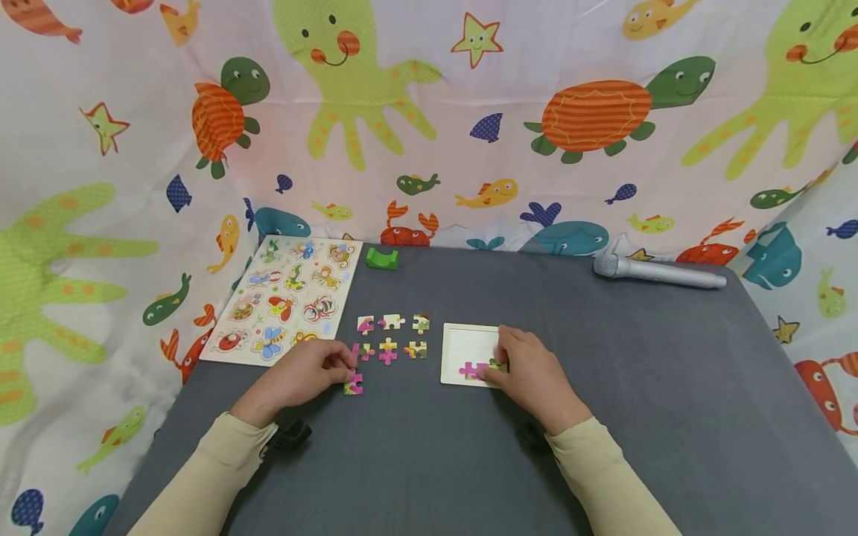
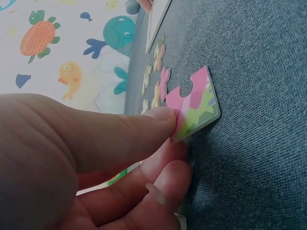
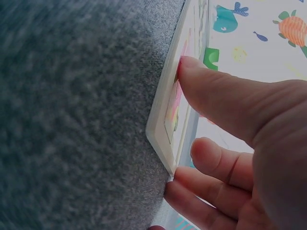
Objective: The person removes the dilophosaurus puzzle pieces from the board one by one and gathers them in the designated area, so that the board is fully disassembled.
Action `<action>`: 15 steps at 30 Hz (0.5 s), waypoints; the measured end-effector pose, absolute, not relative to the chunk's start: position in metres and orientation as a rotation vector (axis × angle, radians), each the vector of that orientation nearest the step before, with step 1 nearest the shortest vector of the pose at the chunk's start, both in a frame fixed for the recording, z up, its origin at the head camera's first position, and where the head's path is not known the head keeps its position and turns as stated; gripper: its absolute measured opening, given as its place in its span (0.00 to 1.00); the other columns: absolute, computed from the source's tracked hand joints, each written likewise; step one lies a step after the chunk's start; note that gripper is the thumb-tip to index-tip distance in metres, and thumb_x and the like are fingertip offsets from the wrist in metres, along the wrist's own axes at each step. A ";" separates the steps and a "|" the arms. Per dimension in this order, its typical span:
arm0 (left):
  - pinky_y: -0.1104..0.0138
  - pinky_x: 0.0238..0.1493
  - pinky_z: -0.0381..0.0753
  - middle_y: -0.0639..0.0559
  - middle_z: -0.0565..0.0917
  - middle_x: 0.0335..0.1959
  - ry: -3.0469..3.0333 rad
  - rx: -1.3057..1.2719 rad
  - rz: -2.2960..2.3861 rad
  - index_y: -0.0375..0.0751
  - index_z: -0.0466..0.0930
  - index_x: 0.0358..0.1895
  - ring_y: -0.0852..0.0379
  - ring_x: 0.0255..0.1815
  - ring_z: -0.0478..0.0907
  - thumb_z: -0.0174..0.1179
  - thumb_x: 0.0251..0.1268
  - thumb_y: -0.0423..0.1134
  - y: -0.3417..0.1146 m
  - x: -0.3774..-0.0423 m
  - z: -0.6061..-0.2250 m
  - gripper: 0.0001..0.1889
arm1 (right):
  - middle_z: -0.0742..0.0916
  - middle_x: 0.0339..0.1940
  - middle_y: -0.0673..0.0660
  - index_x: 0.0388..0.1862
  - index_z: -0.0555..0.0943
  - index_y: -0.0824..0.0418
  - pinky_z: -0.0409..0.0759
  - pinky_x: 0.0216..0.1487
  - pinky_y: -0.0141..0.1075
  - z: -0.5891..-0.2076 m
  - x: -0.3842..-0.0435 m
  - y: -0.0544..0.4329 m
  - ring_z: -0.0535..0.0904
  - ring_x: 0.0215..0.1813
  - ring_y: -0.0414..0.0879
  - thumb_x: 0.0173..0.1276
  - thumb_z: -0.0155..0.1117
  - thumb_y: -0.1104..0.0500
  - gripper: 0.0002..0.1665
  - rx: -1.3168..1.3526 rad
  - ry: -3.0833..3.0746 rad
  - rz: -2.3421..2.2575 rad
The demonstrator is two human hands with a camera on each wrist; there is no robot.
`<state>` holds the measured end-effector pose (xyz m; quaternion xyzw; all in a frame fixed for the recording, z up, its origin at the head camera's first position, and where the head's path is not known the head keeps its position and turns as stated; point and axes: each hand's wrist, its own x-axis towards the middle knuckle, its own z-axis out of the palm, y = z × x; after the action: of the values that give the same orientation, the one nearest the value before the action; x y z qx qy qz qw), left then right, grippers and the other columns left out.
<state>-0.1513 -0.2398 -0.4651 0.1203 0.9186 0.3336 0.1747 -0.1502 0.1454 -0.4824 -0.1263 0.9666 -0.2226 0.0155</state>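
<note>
My left hand (image 1: 304,374) pinches a pink and green corner puzzle piece (image 2: 196,105) between thumb and fingers, low over the grey tabletop. Loose puzzle pieces (image 1: 388,351) lie in rows just beyond it; one at the near left is partly covered by the fingers. My right hand (image 1: 536,376) is at the right side of a small white puzzle tray (image 1: 462,339). Its thumb (image 3: 201,79) presses joined pink and green pieces (image 1: 471,370) along the tray's near edge, while the other fingers touch the tray's outer side. The hand covers part of those pieces.
A board with insect pictures (image 1: 258,305) lies at the left, partly behind my left hand. A green block (image 1: 382,259) and a grey toy microphone (image 1: 660,272) lie toward the back edge. A curtain printed with sea animals (image 1: 462,201) hangs behind the table.
</note>
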 end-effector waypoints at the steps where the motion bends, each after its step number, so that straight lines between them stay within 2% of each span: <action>1: 0.63 0.43 0.79 0.57 0.87 0.35 2.613 0.335 0.939 0.49 0.88 0.44 0.58 0.36 0.80 0.72 0.73 0.41 -0.239 -0.151 -0.464 0.04 | 0.73 0.30 0.52 0.32 0.73 0.57 0.68 0.37 0.40 -0.482 -0.150 0.145 0.70 0.37 0.48 0.64 0.84 0.52 0.25 -0.392 3.006 -0.694; 8: 0.62 0.40 0.79 0.57 0.86 0.34 2.660 0.327 0.893 0.51 0.88 0.45 0.57 0.35 0.79 0.72 0.73 0.44 -0.223 -0.152 -0.455 0.05 | 0.73 0.30 0.52 0.32 0.73 0.57 0.68 0.37 0.40 -0.483 -0.150 0.145 0.70 0.37 0.48 0.64 0.84 0.51 0.25 -0.399 3.008 -0.690; 12: 0.62 0.40 0.81 0.60 0.86 0.34 2.680 0.417 0.873 0.54 0.89 0.45 0.58 0.34 0.80 0.73 0.72 0.45 -0.191 -0.157 -0.448 0.05 | 0.73 0.30 0.52 0.32 0.73 0.57 0.68 0.37 0.40 -0.482 -0.150 0.146 0.70 0.36 0.48 0.64 0.84 0.52 0.25 -0.403 3.009 -0.697; 15: 0.62 0.42 0.81 0.61 0.86 0.35 2.701 0.552 0.850 0.52 0.90 0.46 0.60 0.36 0.80 0.73 0.71 0.44 -0.155 -0.162 -0.445 0.05 | 0.73 0.30 0.52 0.32 0.72 0.58 0.68 0.36 0.40 -0.482 -0.149 0.146 0.69 0.36 0.48 0.64 0.84 0.52 0.25 -0.403 3.008 -0.705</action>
<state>-0.1620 -0.1554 -0.4453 0.1899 0.9286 0.2921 0.1281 -0.1493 0.1463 -0.4819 -0.1294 0.9653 -0.2263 0.0131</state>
